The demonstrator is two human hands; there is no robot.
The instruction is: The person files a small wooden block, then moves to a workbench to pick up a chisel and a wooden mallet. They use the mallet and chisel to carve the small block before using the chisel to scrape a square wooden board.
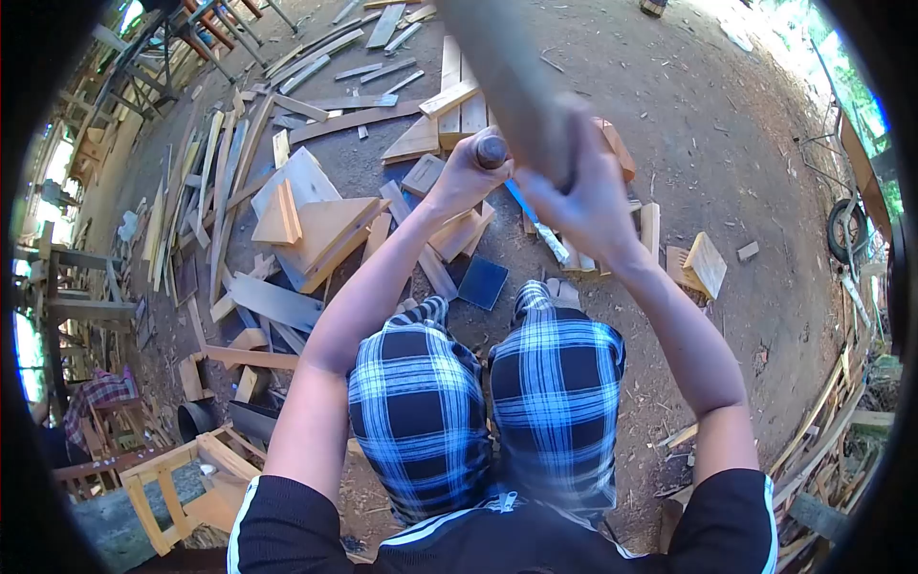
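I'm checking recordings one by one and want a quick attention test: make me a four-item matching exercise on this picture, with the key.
1. Left hand
2. Right hand
3. Trousers
4. Wheel

A. Plaid in blue, black and white
B. Near the picture's right edge
C. Gripping a thick, blurred stick
D. Closed around a round-ended handle

Pairs: 1-D, 2-C, 3-A, 4-B

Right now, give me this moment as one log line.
left hand: gripping round-ended handle | right hand: gripping thick stick, blurred | ground: scattered wood pieces, dark square piece
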